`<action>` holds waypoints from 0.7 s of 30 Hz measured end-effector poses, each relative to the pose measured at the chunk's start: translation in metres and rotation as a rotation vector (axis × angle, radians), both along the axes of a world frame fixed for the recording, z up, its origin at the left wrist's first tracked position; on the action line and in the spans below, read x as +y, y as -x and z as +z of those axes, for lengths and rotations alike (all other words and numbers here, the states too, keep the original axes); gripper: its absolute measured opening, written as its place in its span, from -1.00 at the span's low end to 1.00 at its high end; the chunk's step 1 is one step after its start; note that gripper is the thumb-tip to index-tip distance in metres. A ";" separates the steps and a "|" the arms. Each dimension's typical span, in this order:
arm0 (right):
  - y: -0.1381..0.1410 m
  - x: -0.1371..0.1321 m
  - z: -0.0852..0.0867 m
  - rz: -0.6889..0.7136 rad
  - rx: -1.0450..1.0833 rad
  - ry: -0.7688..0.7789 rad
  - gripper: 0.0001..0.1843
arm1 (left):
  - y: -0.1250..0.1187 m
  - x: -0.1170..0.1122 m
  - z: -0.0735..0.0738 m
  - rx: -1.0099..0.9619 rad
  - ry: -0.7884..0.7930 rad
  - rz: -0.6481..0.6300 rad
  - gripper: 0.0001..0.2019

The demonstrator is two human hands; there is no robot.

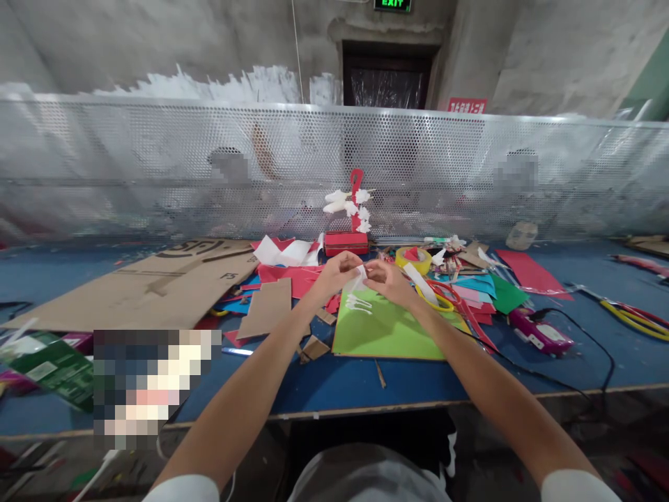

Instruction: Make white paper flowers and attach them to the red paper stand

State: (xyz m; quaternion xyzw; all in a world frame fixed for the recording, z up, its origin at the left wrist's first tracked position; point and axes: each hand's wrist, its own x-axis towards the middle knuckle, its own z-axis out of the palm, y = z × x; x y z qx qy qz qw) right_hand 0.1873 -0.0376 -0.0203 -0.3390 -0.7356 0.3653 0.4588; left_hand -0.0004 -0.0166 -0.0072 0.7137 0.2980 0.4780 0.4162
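Observation:
My left hand (339, 270) and my right hand (385, 279) meet above the far left part of a lime-green sheet (402, 331). Between their closed fingertips they pinch a small white strip of paper (358, 280). Several thin white twisted pieces (358, 302) lie on the green sheet just below my hands. Behind them stands a red paper piece with a looped top (356, 180), with white flower-like shapes (360, 209) attached, on a red box-shaped base (345, 243).
Brown cardboard (130, 286) covers the left of the table. A yellow tape roll (413, 259), red-handled scissors (635, 317), a purple device (541, 333) with a black cord, and coloured paper scraps lie to the right. A perforated metal screen (293, 160) rises behind.

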 end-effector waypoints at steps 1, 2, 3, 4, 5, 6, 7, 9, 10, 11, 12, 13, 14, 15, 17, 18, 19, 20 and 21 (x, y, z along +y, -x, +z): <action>0.000 0.001 -0.001 -0.012 -0.007 0.002 -0.67 | 0.000 0.000 0.000 0.011 -0.011 0.010 -0.78; 0.001 0.002 -0.002 -0.026 -0.016 0.000 -0.71 | 0.000 0.000 0.001 0.029 -0.030 0.019 -0.77; 0.001 0.002 -0.002 -0.040 -0.024 -0.006 -0.74 | 0.000 0.001 0.001 0.053 -0.056 0.026 -0.75; 0.001 0.003 -0.003 -0.048 -0.029 -0.011 -0.76 | 0.001 0.001 0.002 0.083 -0.088 0.032 -0.75; 0.000 0.004 -0.003 -0.051 -0.031 -0.014 -0.78 | 0.001 0.002 0.002 0.118 -0.122 0.040 -0.76; 0.000 0.005 -0.003 -0.052 -0.030 -0.016 -0.79 | 0.002 0.002 0.002 0.155 -0.153 0.048 -0.77; 0.000 0.005 -0.004 -0.053 -0.027 -0.017 -0.79 | 0.003 0.003 0.002 0.192 -0.181 0.059 -0.79; -0.001 0.006 -0.004 -0.056 -0.017 -0.022 -0.79 | 0.004 0.004 0.001 0.245 -0.220 0.083 -0.81; -0.001 0.007 -0.005 -0.056 -0.012 -0.024 -0.78 | 0.005 0.004 0.001 0.256 -0.231 0.097 -0.82; -0.001 0.007 -0.005 -0.053 -0.005 -0.025 -0.77 | 0.005 0.005 0.000 0.257 -0.234 0.110 -0.83; -0.001 0.007 -0.005 -0.049 0.002 -0.025 -0.76 | 0.005 0.005 0.000 0.251 -0.230 0.120 -0.84; 0.000 0.007 -0.005 -0.044 0.010 -0.025 -0.75 | 0.005 0.005 0.000 0.239 -0.218 0.126 -0.85; 0.000 0.007 -0.005 -0.039 0.016 -0.025 -0.75 | 0.005 0.006 -0.001 0.222 -0.199 0.126 -0.86; 0.000 0.006 -0.005 -0.033 0.017 -0.024 -0.74 | 0.005 0.006 -0.001 0.202 -0.175 0.120 -0.87; 0.000 0.005 -0.004 -0.026 0.013 -0.017 -0.74 | 0.004 0.007 -0.001 0.155 -0.122 0.101 -0.87; 0.001 0.004 -0.003 -0.024 0.010 -0.012 -0.74 | 0.004 0.007 -0.001 0.131 -0.096 0.092 -0.87; 0.001 0.003 -0.002 -0.020 0.007 -0.006 -0.75 | 0.004 0.007 -0.001 0.109 -0.070 0.083 -0.87; 0.001 0.002 -0.002 -0.016 0.007 0.000 -0.75 | 0.003 0.007 -0.001 0.089 -0.046 0.074 -0.86; 0.002 0.001 -0.001 -0.010 0.010 0.005 -0.76 | 0.003 0.007 -0.002 0.071 -0.024 0.065 -0.85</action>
